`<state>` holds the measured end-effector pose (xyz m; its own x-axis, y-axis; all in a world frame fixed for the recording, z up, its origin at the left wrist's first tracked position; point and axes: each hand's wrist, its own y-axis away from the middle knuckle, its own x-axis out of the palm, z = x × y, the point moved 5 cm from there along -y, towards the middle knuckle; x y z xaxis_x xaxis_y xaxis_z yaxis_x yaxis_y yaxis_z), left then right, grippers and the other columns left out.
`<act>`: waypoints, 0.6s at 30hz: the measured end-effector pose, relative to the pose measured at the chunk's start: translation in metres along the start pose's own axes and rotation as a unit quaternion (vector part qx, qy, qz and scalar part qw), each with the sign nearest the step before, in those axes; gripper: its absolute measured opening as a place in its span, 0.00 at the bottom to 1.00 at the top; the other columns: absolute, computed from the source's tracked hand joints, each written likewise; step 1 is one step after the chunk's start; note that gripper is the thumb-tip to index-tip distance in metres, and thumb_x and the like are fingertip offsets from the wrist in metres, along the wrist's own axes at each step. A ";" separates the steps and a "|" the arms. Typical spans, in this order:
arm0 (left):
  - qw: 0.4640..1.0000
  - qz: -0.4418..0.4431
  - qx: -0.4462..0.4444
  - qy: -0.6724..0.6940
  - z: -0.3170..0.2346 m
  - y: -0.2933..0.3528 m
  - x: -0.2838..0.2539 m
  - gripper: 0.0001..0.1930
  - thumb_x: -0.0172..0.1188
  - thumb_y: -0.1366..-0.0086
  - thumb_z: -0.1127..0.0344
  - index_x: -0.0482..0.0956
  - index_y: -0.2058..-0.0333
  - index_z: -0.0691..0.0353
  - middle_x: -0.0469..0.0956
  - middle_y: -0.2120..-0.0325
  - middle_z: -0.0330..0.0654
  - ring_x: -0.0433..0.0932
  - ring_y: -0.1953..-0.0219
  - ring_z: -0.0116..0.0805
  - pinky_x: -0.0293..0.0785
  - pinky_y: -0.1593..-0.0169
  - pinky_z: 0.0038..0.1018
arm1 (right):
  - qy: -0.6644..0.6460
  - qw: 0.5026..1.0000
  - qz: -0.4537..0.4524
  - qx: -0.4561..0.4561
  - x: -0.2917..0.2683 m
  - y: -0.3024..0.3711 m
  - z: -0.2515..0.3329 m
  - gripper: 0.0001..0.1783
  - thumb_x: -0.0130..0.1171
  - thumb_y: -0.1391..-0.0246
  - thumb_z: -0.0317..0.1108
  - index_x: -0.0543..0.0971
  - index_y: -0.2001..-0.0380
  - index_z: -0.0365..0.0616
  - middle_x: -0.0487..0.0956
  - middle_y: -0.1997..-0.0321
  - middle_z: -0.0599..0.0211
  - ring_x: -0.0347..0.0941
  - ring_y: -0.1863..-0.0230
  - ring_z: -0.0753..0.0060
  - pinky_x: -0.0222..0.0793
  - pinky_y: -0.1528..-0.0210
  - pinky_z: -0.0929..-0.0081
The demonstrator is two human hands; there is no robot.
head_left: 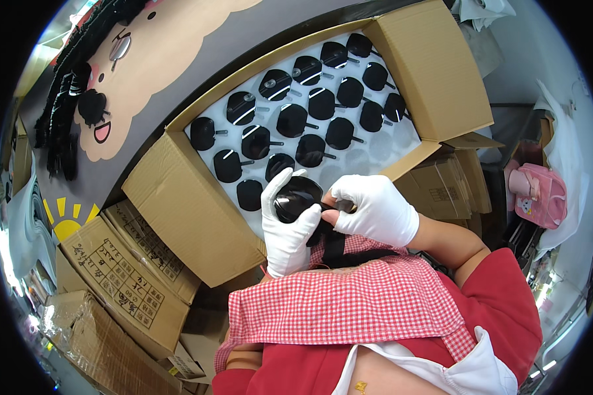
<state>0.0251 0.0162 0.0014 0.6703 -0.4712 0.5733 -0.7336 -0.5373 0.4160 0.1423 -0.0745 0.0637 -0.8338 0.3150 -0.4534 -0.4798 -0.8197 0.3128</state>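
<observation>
A glossy dark round lens (298, 199) is held upright in front of my chest. My left hand (284, 227), in a white glove, cups it with the thumb and fingers around its rim. At the lens's right edge, my right hand (373, 209) is closed in a pinch; its glove leaves the thumb and a fingertip bare. The tab of this lens is hidden by my fingers. Black cloth (335, 247) hangs just below both hands. Beyond them, many similar dark tabbed lenses (291, 120) lie in rows on a white sheet (369, 155) inside an open carton (178, 178).
Carton flaps stand out left and right (435, 72). Stacked cardboard boxes (122, 280) are at the left, and more boxes (441, 191) at the right. On the grey printed table (197, 72) lie black fringe (62, 112) and a loose dark lens (92, 105). A pink bag (540, 195) sits far right.
</observation>
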 end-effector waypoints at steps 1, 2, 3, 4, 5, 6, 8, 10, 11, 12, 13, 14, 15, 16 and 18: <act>0.999 0.016 0.022 -0.036 -0.005 0.003 -0.001 0.36 0.68 0.50 0.82 0.66 0.42 0.60 0.72 0.46 0.43 0.74 0.48 0.31 0.72 0.44 0.28 | 0.000 1.000 0.019 0.012 0.004 0.000 0.001 0.15 0.68 0.54 0.37 0.81 0.66 0.39 0.80 0.74 0.57 0.79 0.72 0.61 0.74 0.68 0.73; 0.997 0.030 0.035 -0.060 -0.008 0.006 -0.005 0.35 0.69 0.50 0.81 0.67 0.42 0.61 0.72 0.46 0.43 0.73 0.48 0.31 0.71 0.43 0.28 | -0.001 0.999 0.038 0.024 0.007 -0.002 0.003 0.14 0.68 0.54 0.37 0.81 0.66 0.39 0.80 0.74 0.57 0.79 0.72 0.61 0.74 0.68 0.72; 0.994 0.044 0.049 -0.083 -0.012 0.009 -0.009 0.35 0.70 0.51 0.81 0.68 0.43 0.62 0.72 0.46 0.43 0.73 0.47 0.31 0.71 0.43 0.28 | -0.001 0.998 0.058 0.036 0.010 -0.004 0.003 0.14 0.68 0.53 0.38 0.82 0.66 0.39 0.80 0.75 0.57 0.79 0.72 0.60 0.74 0.67 0.72; 0.992 0.049 0.011 -0.112 -0.014 0.013 -0.013 0.35 0.71 0.50 0.80 0.68 0.43 0.63 0.72 0.45 0.43 0.73 0.46 0.31 0.70 0.42 0.28 | 0.022 0.996 0.078 0.033 0.017 -0.007 -0.004 0.14 0.68 0.54 0.38 0.82 0.68 0.39 0.81 0.74 0.55 0.79 0.72 0.59 0.74 0.67 0.72; 0.988 0.055 -0.027 -0.141 -0.018 0.018 -0.017 0.35 0.71 0.50 0.80 0.69 0.43 0.63 0.72 0.45 0.43 0.72 0.45 0.31 0.70 0.41 0.28 | 0.036 0.991 0.116 0.058 0.021 -0.012 -0.008 0.14 0.68 0.54 0.39 0.83 0.69 0.39 0.81 0.74 0.54 0.79 0.72 0.58 0.74 0.67 0.71; 0.987 0.062 -0.066 -0.137 -0.021 0.022 -0.026 0.36 0.71 0.50 0.80 0.68 0.41 0.64 0.72 0.45 0.43 0.71 0.44 0.33 0.68 0.40 0.28 | 0.028 0.987 0.147 0.059 0.028 -0.015 -0.013 0.14 0.68 0.54 0.39 0.83 0.70 0.39 0.81 0.74 0.54 0.80 0.72 0.57 0.74 0.66 0.71; 0.976 0.035 -0.099 -0.189 -0.039 0.034 -0.038 0.41 0.69 0.48 0.79 0.61 0.35 0.63 0.72 0.44 0.47 0.71 0.43 0.34 0.68 0.40 0.29 | 0.031 0.983 0.172 0.061 0.040 -0.019 -0.018 0.13 0.68 0.54 0.38 0.83 0.70 0.39 0.81 0.74 0.54 0.79 0.72 0.59 0.73 0.67 0.71; 0.967 -0.004 -0.103 -0.234 -0.059 0.046 -0.055 0.42 0.67 0.44 0.76 0.55 0.33 0.61 0.73 0.46 0.50 0.74 0.47 0.34 0.71 0.43 0.29 | 0.045 0.985 0.152 0.066 0.050 -0.020 -0.019 0.12 0.68 0.54 0.36 0.82 0.70 0.38 0.80 0.75 0.55 0.78 0.74 0.63 0.72 0.68 0.72; 0.963 -0.056 -0.097 -0.244 -0.069 0.054 -0.068 0.40 0.66 0.43 0.74 0.56 0.33 0.62 0.73 0.47 0.50 0.76 0.50 0.34 0.73 0.46 0.28 | 0.057 0.987 0.141 0.049 0.056 -0.020 -0.017 0.12 0.68 0.54 0.36 0.82 0.70 0.38 0.80 0.75 0.55 0.79 0.73 0.62 0.72 0.68 0.71; 0.968 -0.065 -0.089 -0.224 -0.079 0.054 -0.079 0.39 0.65 0.42 0.73 0.56 0.33 0.62 0.73 0.47 0.51 0.77 0.51 0.35 0.75 0.47 0.29 | 0.068 0.989 0.127 0.038 0.062 -0.019 -0.015 0.11 0.68 0.54 0.36 0.82 0.70 0.39 0.80 0.75 0.55 0.79 0.73 0.60 0.72 0.68 0.71; 0.973 -0.074 -0.081 -0.204 -0.087 0.052 -0.090 0.39 0.64 0.41 0.71 0.56 0.34 0.62 0.73 0.47 0.51 0.77 0.51 0.36 0.76 0.48 0.31 | 0.079 0.990 0.111 0.028 0.067 -0.018 -0.015 0.11 0.68 0.54 0.36 0.82 0.71 0.39 0.80 0.75 0.56 0.79 0.73 0.59 0.73 0.68 0.70; 0.987 -0.070 -0.063 -0.129 -0.092 0.055 -0.100 0.38 0.64 0.40 0.68 0.56 0.34 0.62 0.73 0.47 0.52 0.78 0.52 0.38 0.78 0.49 0.33 | 0.109 0.989 0.097 0.007 0.074 -0.016 -0.017 0.10 0.67 0.53 0.36 0.82 0.71 0.41 0.81 0.73 0.57 0.79 0.71 0.55 0.73 0.67 0.68; 0.995 -0.065 -0.045 -0.053 -0.095 0.057 -0.106 0.38 0.64 0.39 0.65 0.56 0.34 0.61 0.73 0.48 0.53 0.78 0.52 0.41 0.79 0.50 0.35 | 0.167 0.982 0.085 -0.009 0.075 -0.014 -0.019 0.09 0.65 0.52 0.37 0.82 0.71 0.42 0.81 0.72 0.57 0.79 0.70 0.55 0.74 0.66 0.66; 0.997 -0.064 -0.037 -0.014 -0.098 0.058 -0.106 0.39 0.63 0.39 0.57 0.55 0.34 0.61 0.72 0.47 0.54 0.78 0.52 0.43 0.81 0.52 0.39 | 0.214 0.975 0.057 -0.019 0.069 -0.012 -0.024 0.09 0.63 0.51 0.37 0.82 0.71 0.43 0.81 0.72 0.57 0.79 0.69 0.55 0.74 0.65 0.65; 0.997 -0.053 -0.028 0.049 -0.097 0.059 -0.111 0.39 0.62 0.39 0.54 0.55 0.34 0.62 0.71 0.47 0.55 0.78 0.52 0.43 0.81 0.52 0.39 | 0.295 0.955 0.023 -0.014 0.050 -0.007 -0.039 0.08 0.62 0.50 0.37 0.83 0.72 0.44 0.80 0.73 0.58 0.79 0.70 0.55 0.74 0.65 0.63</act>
<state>-0.1035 0.1054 0.0307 0.7326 -0.3423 0.5883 -0.6660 -0.5390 0.5157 0.1147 -0.0721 0.0067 -0.5515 -0.0391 -0.8332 -0.4313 -0.8417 0.3250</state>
